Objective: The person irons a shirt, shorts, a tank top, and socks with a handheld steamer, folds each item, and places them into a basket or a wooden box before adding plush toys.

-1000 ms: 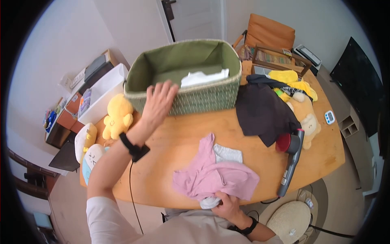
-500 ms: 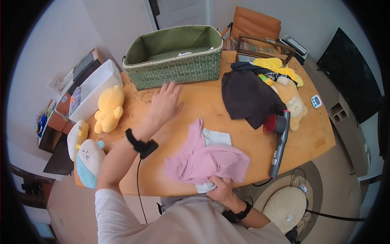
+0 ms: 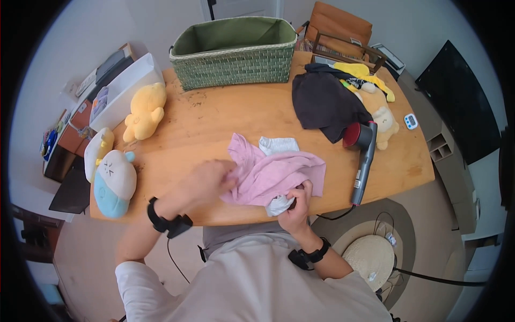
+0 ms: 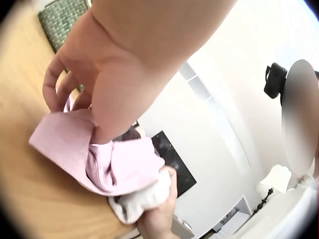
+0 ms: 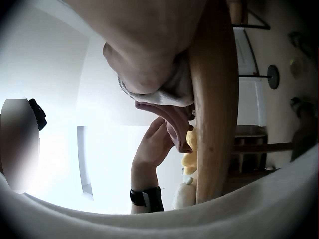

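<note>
A pink garment (image 3: pixel 268 174) lies crumpled near the table's front edge, with pale grey cloth (image 3: pixel 279 145) showing from under it at the back and at the front. At the garment's left side, my left hand (image 3: pixel 210 180) is blurred in the head view. In the left wrist view, the thumb and fingers of the left hand (image 4: pixel 92 92) pinch a raised fold of the pink garment (image 4: pixel 70 142). My right hand (image 3: pixel 296 211) grips the pale grey cloth and the pink edge at the front. The right wrist view shows the right hand (image 5: pixel 142 69) over this cloth, its fingertips hidden.
A green woven basket (image 3: pixel 233 70) stands at the back. On the right are dark cloth (image 3: pixel 327 104), a hair dryer (image 3: pixel 365 161), a plush bear (image 3: pixel 385 126) and a timer (image 3: pixel 411 122). Plush toys (image 3: pixel 115 182) and a white bin (image 3: pixel 129 88) stand on the left.
My left hand has come off the basket's near rim and back to the pink garment, now pinching it. The basket stands farther back. The right hand stays at the garment's front edge.
</note>
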